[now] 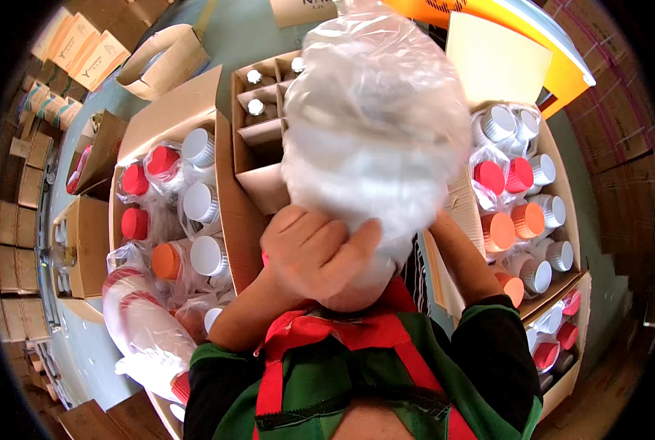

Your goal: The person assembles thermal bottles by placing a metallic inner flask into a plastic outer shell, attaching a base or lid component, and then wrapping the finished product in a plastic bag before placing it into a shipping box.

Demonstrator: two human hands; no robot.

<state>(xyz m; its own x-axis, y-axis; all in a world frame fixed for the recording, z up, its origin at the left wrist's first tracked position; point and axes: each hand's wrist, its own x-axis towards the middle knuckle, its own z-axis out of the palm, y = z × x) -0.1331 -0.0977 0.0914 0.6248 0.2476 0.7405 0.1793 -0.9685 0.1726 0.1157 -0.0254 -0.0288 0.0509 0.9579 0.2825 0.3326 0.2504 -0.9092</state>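
A large clear plastic bag [375, 139] fills the middle of the view, puffed out and smeared by motion. Something pale shows through it, too blurred to name. My left hand [316, 246] is closed on the bag's near end, fingers curled and knuckles up. Behind the bag's right side goes my right hand; only the wrist and forearm [463, 257] show, so its fingers are hidden. Beneath the bag is a divided carton [265, 180] with several white-capped bottles in its cells.
To the left stands an open carton [228, 191] of bagged bottles with red, orange and white caps. A bagged bottle [140, 308] lies at its near corner. Another carton [573, 227] of capped bottles stands right. Behind it is an orange-yellow object [562, 73]. Stacked boxes [628, 161] line the sides.
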